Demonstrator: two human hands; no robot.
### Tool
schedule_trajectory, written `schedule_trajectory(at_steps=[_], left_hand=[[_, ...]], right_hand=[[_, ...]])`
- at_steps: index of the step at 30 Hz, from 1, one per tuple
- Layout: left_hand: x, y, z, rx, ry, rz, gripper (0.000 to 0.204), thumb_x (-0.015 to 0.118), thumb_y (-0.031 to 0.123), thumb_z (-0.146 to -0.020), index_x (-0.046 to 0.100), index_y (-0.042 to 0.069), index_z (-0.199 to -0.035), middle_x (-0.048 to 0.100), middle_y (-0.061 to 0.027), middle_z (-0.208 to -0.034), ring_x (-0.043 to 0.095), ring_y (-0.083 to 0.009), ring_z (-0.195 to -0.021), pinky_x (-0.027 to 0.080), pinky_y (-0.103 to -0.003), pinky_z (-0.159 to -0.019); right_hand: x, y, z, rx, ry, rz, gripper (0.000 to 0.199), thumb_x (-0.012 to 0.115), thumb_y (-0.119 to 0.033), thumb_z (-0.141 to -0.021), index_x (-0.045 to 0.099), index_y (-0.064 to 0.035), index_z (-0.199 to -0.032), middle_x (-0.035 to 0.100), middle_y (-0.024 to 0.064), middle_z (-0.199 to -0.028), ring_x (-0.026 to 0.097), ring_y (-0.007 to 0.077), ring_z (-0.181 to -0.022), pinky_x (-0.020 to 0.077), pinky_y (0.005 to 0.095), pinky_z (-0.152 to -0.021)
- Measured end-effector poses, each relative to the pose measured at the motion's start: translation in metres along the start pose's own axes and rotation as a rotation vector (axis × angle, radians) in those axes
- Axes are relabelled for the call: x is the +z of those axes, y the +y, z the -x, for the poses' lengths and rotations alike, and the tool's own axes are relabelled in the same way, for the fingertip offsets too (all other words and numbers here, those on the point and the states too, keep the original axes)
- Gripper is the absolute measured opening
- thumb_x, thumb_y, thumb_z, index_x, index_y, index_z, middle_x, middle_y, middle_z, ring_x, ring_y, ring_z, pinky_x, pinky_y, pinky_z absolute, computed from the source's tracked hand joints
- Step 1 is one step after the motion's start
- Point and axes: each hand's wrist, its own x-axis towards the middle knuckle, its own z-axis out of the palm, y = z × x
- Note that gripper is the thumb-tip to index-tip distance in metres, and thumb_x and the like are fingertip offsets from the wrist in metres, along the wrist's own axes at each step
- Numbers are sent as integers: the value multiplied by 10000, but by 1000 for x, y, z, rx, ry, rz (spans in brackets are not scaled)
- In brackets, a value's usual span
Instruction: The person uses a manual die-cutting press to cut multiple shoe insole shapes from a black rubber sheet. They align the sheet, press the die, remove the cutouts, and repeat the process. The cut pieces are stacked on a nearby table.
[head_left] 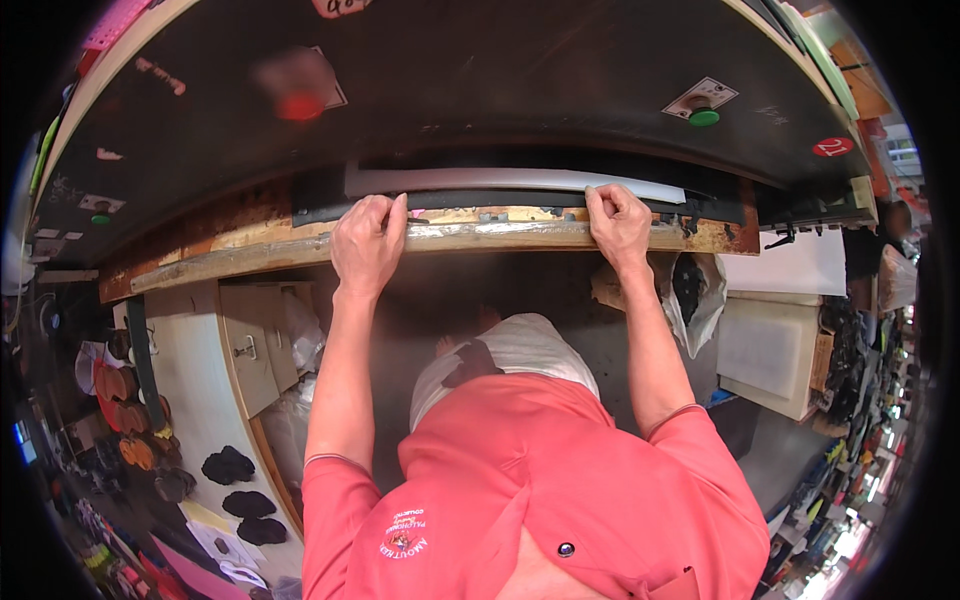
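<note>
Strip (510, 180), upper centre of frame, beside black sheet (470, 200) | left hand (366, 240), right hand (621, 228) by its near edge, fingers curled in; whether either pinches anything, cannot tell | likely step: steadying; next calls for even handling | wooden ledge (480, 240) below

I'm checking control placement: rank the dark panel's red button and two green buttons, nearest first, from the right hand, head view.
1. Right green button: up and right of the right hand.
2. Red button: up, well left.
3. Left green button: far left.
</note>
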Motion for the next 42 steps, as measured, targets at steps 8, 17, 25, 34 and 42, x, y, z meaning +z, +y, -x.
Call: schedule_trajectory(at_steps=[8,17,25,34,42], left_hand=[[-2,5,2,-46,-15,18,269,788,172,-930,640,55,-738,673,-114,-745,670,-346,-698,529,-447,-646],[-5,8,-2,-62,-114,87,236,802,119,-890,627,72,-740,625,-113,-703,632,-346,-663,491,-452,-621],[-10,-9,-55,-111,-5,236,409,645,-73,-938,633,-37,-1346,754,-183,-1127,670,-379,-1103,537,-442,-964],[17,-28,-73,-197,-112,234,486,653,-124,-931,654,6,-1399,701,-185,-1247,653,-325,-1213,581,-406,-989],[11,-24,-83,-140,-147,97,425,714,-44,-929,689,20,-1349,745,-161,-1170,660,-331,-1156,573,-411,-930]], right_hand=[[-4,5,4,33,-33,2,184,792,-176,-925,745,-14,-850,525,85,-609,460,167,-533,414,338,-552],[-1,-15,-10,363,-27,-362,163,752,-115,-1006,732,12,-906,536,-76,-712,461,21,-653,384,221,-569],[107,-130,-93,-104,-329,-296,744,857,-293,-845,584,89,-1423,613,271,-1427,619,395,-1301,494,459,-1121],[171,-161,-91,-125,-318,-93,790,871,-197,-737,609,-14,-1459,340,389,-1616,438,541,-1437,447,531,-1159],[124,-122,-118,526,-425,-1224,783,794,-37,-842,491,34,-1561,564,160,-1511,537,229,-1406,426,343,-1168]])
